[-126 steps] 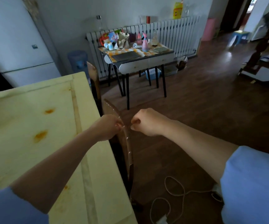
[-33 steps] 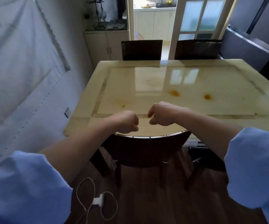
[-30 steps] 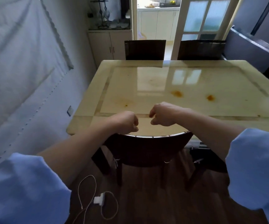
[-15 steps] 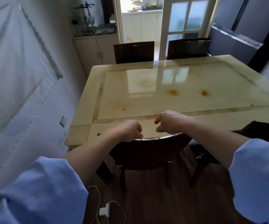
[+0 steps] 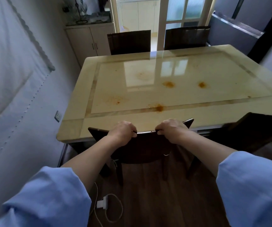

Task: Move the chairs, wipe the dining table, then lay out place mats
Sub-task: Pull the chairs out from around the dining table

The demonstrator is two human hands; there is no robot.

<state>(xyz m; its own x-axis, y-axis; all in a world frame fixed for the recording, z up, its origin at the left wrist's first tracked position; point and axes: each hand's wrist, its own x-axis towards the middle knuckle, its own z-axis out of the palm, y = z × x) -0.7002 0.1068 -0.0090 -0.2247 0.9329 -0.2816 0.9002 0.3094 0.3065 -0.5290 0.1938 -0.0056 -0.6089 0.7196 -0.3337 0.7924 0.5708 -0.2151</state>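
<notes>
Hands grasp the near chair (image 5: 141, 148) by its top rail: the left hand (image 5: 123, 132) and right hand (image 5: 171, 131) each form a closed grip over the rail, fingers curled on the side facing the tabletop (image 5: 156, 89). The rail's long axis runs left to right, parallel to the tabletop's near edge and touching or just short of it; I cannot tell which. Both hands sit about equally near the rail's middle. Orange stains (image 5: 168, 84) mark the tabletop beyond the chair.
</notes>
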